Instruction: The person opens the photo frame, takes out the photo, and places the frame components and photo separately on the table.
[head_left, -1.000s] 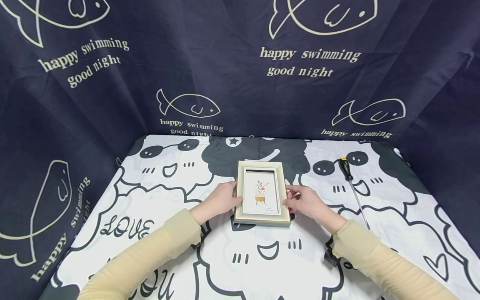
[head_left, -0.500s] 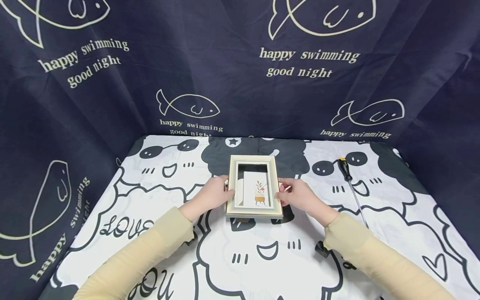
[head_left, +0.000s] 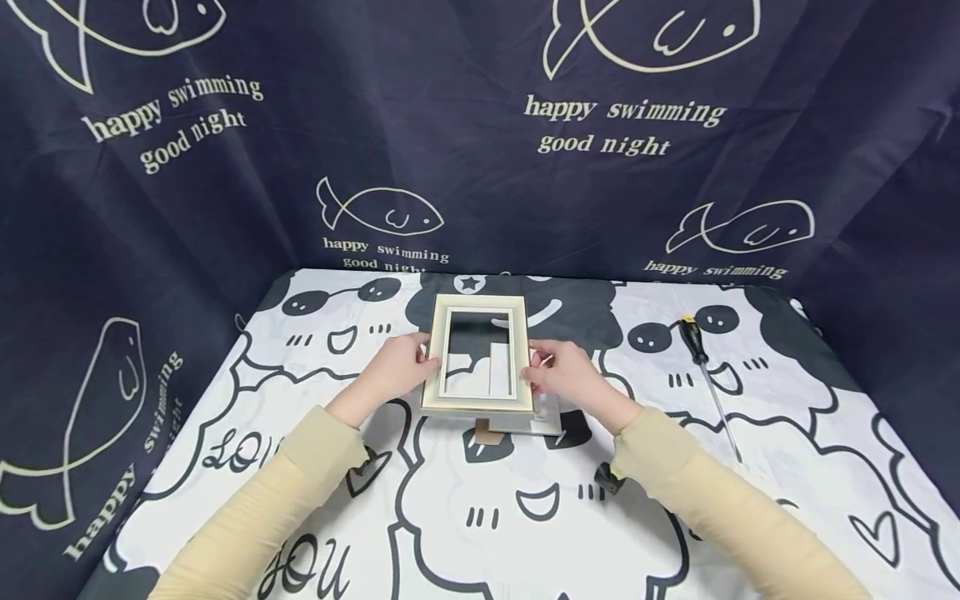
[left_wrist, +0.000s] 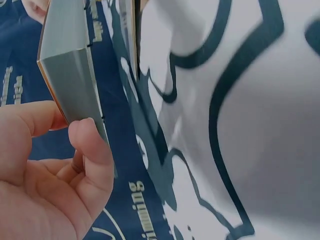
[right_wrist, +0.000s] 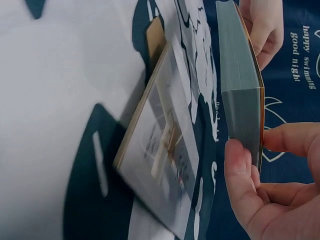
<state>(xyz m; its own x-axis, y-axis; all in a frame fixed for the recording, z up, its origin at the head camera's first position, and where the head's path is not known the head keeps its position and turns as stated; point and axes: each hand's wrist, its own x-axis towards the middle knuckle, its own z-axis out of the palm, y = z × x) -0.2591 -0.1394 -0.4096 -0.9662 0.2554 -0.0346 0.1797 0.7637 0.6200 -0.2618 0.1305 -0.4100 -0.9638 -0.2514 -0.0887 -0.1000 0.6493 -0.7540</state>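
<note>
A cream picture frame [head_left: 480, 405], its opening see-through, is held up off the cloth. My left hand [head_left: 392, 367] pinches its left side between thumb and fingers; my right hand [head_left: 576, 379] pinches the right side the same way. Both wrist views show thumbs against the frame's grey-green edge. Below and to the right lies a flat panel [head_left: 551, 419], partly hidden by the frame and the right hand. In the right wrist view, the picture panel [right_wrist: 167, 145] has a glossy, reflecting face and carries a print. A brown tab [head_left: 489, 433] sticks out at its near left.
A screwdriver [head_left: 692, 342] with a black and yellow handle lies on the right of the table, its shaft towards me. The tabletop cloth [head_left: 540, 542] has black-and-white cartoon prints. Dark blue curtains [head_left: 480, 125] with fish drawings hang behind and at both sides.
Both hands have lifted the frame up and to the left, off the picture panel. The flower print that showed through its opening stays behind on the table.
</note>
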